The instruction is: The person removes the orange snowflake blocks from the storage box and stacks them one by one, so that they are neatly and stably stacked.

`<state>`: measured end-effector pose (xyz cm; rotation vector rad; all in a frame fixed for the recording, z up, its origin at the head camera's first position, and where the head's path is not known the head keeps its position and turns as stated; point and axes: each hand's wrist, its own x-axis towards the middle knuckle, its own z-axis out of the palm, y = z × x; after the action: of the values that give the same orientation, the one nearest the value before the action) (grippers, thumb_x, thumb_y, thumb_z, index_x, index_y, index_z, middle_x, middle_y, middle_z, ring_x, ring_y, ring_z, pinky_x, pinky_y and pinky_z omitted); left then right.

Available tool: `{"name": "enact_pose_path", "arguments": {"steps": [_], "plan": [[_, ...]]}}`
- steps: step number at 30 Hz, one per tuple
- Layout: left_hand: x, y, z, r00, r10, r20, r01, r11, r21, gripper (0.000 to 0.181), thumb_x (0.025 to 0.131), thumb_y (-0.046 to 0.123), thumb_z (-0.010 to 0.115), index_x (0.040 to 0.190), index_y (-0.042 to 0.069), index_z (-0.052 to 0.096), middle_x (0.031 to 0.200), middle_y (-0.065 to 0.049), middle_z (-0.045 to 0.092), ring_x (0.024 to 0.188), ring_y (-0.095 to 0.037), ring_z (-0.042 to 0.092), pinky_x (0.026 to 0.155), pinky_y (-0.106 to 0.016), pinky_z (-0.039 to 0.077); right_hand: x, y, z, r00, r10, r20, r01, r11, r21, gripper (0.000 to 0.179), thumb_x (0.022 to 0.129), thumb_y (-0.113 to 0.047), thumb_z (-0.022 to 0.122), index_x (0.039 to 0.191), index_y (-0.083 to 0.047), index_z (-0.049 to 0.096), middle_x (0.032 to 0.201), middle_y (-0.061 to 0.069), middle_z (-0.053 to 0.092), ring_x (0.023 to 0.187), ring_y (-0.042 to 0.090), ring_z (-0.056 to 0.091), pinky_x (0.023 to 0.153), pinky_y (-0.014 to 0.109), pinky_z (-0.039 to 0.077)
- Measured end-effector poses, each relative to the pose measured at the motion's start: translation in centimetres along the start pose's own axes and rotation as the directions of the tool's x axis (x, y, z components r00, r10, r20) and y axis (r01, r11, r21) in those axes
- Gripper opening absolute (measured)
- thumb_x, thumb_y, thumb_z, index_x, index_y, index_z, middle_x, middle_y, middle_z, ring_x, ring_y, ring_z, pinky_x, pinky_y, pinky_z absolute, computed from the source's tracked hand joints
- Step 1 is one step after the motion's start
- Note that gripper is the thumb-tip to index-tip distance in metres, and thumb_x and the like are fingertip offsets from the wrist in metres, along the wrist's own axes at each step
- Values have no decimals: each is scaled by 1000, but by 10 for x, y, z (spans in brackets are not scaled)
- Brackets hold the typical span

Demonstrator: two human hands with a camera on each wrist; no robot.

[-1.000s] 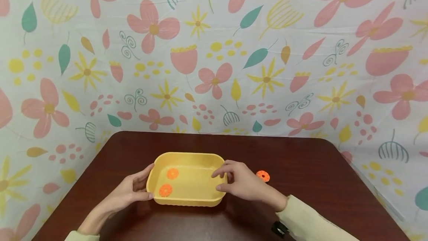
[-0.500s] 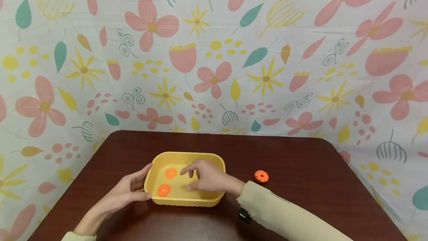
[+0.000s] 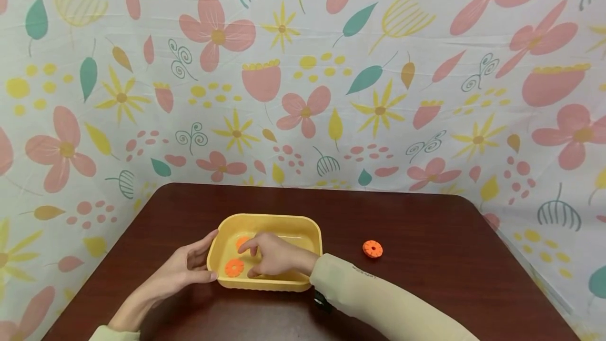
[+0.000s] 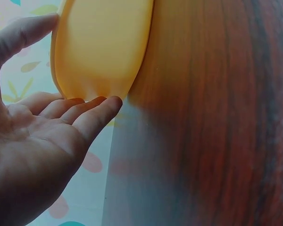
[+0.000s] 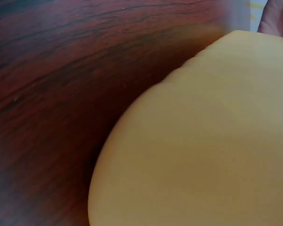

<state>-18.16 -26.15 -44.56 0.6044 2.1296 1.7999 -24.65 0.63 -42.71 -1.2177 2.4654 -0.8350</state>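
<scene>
A yellow plastic tray (image 3: 265, 286) with rounded corners sits on the table. At its left end my left hand (image 3: 177, 272) holds it, with the thumb at the near corner and the fingers at the far corner. The left wrist view shows the fingertips against the tray's end (image 4: 101, 47). My right hand (image 3: 274, 257) reaches into the tray, thumb and forefinger apart, with nothing between them. An orange notched disc (image 3: 234, 268) lies just left of the thumb. A second orange disc (image 3: 242, 242) is partly hidden behind the forefinger. In the right wrist view the tray's outer wall (image 5: 188, 141) hides the right hand.
Another orange notched disc (image 3: 372, 249), with a hole in its centre, lies on the dark wooden table (image 3: 426, 288) right of the tray. A floral cloth (image 3: 303, 67) hangs behind the table and along its sides.
My right hand has moved left from the tray's right rim to beside the discs in its left part. My left hand stays at the left end.
</scene>
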Motion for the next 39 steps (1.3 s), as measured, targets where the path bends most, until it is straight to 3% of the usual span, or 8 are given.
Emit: {"name": "enact_pose_path", "arguments": {"steps": [5,16,24,27,33,39], "plan": [[0,0,1,1000,-4,2,4,1000,1,94,95,1,73,166,-5,12,167,-31,19,144,-50,37,103,-29,50,7,2,7,1000,-9,0,9,999,-45,51,81,-14,93,128,-8,76,94,-3,67,86,8,57,79,17,46],[0,-1,0,1000,-14,2,14,1000,-12,94,95,0,73,167,-4,12,167,-31,19,146,-51,33,102,-28,49,8,-2,11,993,-14,115,42,969,-243,58,93,-22,84,147,-26,65,98,-5,56,89,6,40,76,18,37],[1,0,-1,1000,-9,-5,9,1000,-6,94,94,0,74,166,-5,12,168,-30,18,147,-50,32,103,-27,49,7,-4,10,990,16,143,24,962,-273,50,98,-26,78,146,-35,66,104,-7,47,94,7,37,75,21,36],[1,0,-1,1000,-1,-5,1,1000,-6,94,94,0,74,166,-6,13,168,-31,17,146,-48,35,103,-27,49,8,-1,10,993,4,118,28,964,-266,43,97,-26,79,139,-34,72,103,-9,52,92,6,39,74,21,36],[0,2,0,1000,8,5,-8,999,-31,95,94,0,74,166,-6,13,167,-32,18,145,-44,38,103,-29,49,5,10,3,998,-47,36,53,977,-205,26,88,-14,87,113,-19,85,91,-12,69,81,6,50,74,16,41],[-1,2,0,1000,21,6,-21,999,-39,95,94,0,74,166,-6,13,167,-33,19,145,-42,40,103,-29,49,-5,22,-8,999,44,24,-41,990,-132,26,83,-11,90,107,-15,83,105,-8,76,100,11,66,89,21,49]]}}
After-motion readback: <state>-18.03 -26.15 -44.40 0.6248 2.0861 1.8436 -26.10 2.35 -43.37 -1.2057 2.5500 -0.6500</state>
